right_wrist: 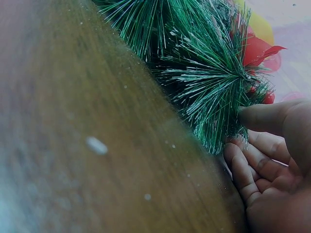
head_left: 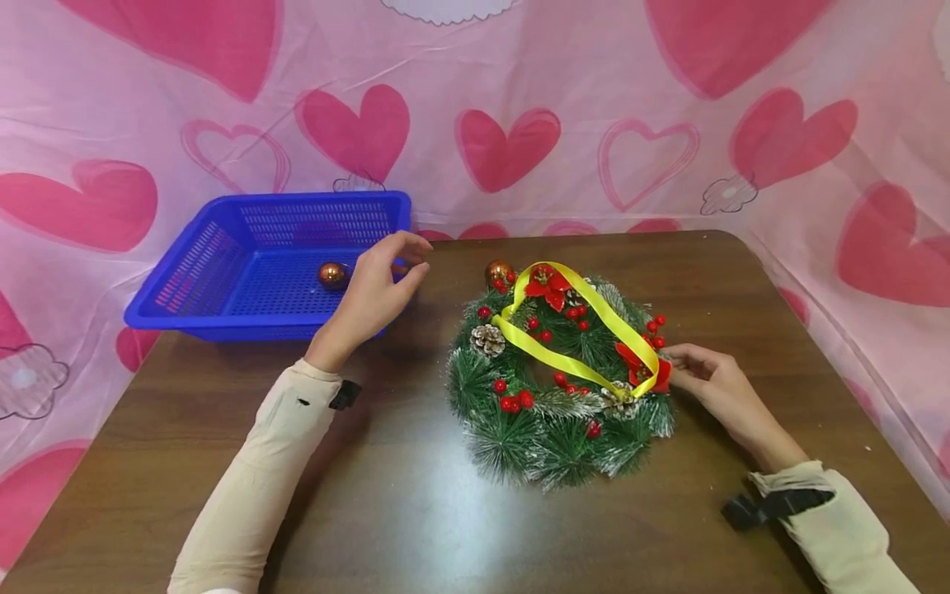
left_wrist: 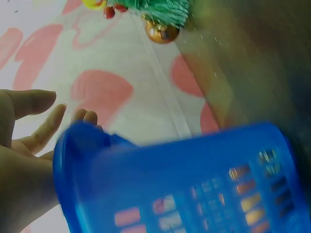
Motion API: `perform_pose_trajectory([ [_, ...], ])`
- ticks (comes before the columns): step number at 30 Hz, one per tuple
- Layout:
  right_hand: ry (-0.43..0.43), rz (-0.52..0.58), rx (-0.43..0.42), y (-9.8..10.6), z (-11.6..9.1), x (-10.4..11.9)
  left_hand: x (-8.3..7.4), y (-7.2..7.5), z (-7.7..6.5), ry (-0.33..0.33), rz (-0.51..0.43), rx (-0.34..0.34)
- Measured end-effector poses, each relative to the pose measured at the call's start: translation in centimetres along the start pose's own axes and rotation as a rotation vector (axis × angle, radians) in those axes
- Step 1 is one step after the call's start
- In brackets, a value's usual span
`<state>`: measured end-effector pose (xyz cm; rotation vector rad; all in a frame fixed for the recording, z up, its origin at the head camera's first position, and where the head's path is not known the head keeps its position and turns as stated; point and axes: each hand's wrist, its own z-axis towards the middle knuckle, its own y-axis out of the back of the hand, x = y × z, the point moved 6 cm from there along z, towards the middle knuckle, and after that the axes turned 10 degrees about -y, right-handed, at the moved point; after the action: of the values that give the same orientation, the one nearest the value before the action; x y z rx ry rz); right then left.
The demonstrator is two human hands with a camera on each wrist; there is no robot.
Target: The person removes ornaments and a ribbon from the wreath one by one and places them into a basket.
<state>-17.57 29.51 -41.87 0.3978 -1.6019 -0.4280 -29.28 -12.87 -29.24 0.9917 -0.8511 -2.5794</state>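
Note:
A green wreath point(head_left: 505, 450) with frosted needles lies on the table, trimmed with red berries, pinecones and red flowers. A yellow ribbon point(head_left: 612, 318) loops across its top, and a copper-coloured ball ornament point(head_left: 499, 270) sits at its upper left edge. My right hand point(head_left: 723, 396) pinches the wreath's right edge, thumb above and curled fingers below in the right wrist view. Over the right rim of a blue plastic basket point(head_left: 223, 322), my left hand point(head_left: 374, 289) hovers with relaxed fingers and holds nothing. Another copper-coloured ball ornament point(head_left: 333, 275) lies inside the basket.
The brown wooden table point(head_left: 416, 511) ends at a back edge behind the wreath. A pink cloth with red hearts point(head_left: 508, 148) hangs behind and beside it. The basket stands at the table's back left and reaches past its left edge.

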Motion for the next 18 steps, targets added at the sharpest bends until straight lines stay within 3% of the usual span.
perform_pose_trajectory([
  [9,0.017,0.035,0.005,-0.1,-0.1,0.1,-0.6,-4.7,2.3,-0.047,-0.067,0.124],
  [18,0.007,0.0,0.0,-0.1,-0.1,0.0,0.9,-7.9,3.5,-0.027,-0.056,0.213],
])
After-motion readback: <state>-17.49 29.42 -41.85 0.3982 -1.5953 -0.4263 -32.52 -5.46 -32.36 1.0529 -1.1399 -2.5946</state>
